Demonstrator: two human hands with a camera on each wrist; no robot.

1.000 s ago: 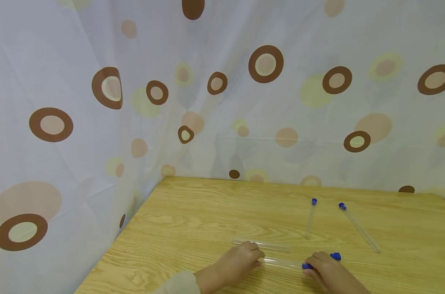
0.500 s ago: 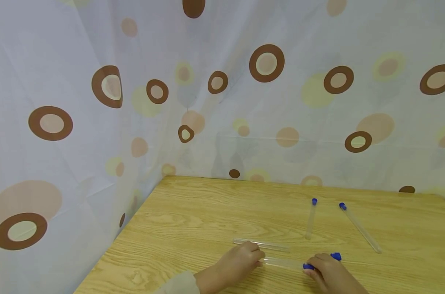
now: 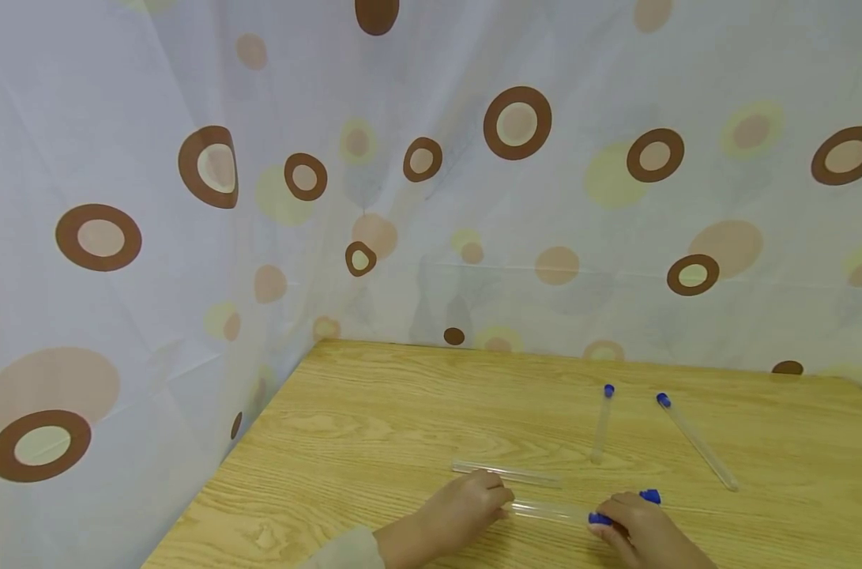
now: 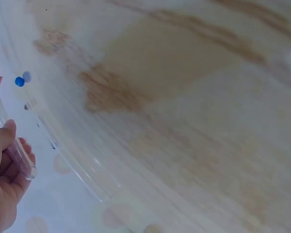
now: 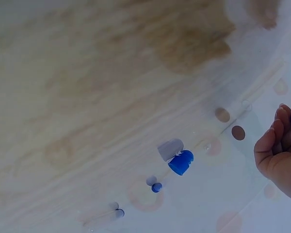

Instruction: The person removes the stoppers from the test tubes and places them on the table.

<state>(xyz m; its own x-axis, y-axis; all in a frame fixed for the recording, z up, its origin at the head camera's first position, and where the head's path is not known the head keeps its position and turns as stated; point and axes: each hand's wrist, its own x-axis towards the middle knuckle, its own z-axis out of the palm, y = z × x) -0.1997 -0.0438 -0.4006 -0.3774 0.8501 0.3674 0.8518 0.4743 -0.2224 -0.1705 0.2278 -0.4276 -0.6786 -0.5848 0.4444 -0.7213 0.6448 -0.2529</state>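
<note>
Near the table's front, my left hand point(image 3: 466, 510) grips one end of a clear test tube point(image 3: 547, 511) that lies roughly level. At its other end, my right hand point(image 3: 640, 533) pinches a blue cap point(image 3: 599, 518). How far the cap sits on the tube, I cannot tell. The left wrist view has the tube's rounded end point(image 4: 30, 171) sticking out past the fingers. Just behind my left hand, an uncapped clear tube point(image 3: 505, 472) lies on the table. A loose blue cap point(image 3: 649, 496) lies beside my right hand; the right wrist view shows it larger point(image 5: 181, 162).
Two tubes with blue caps lie farther back on the right: one nearly straight point(image 3: 601, 427), the other slanted point(image 3: 699, 444). The wood-grain table point(image 3: 345, 427) meets a white curtain point(image 3: 431, 213) with brown and yellow circles at its back and left.
My right hand and the blue cap have shifted very slightly to the right. My left hand keeps its hold on the tube, and the other tubes have not moved.
</note>
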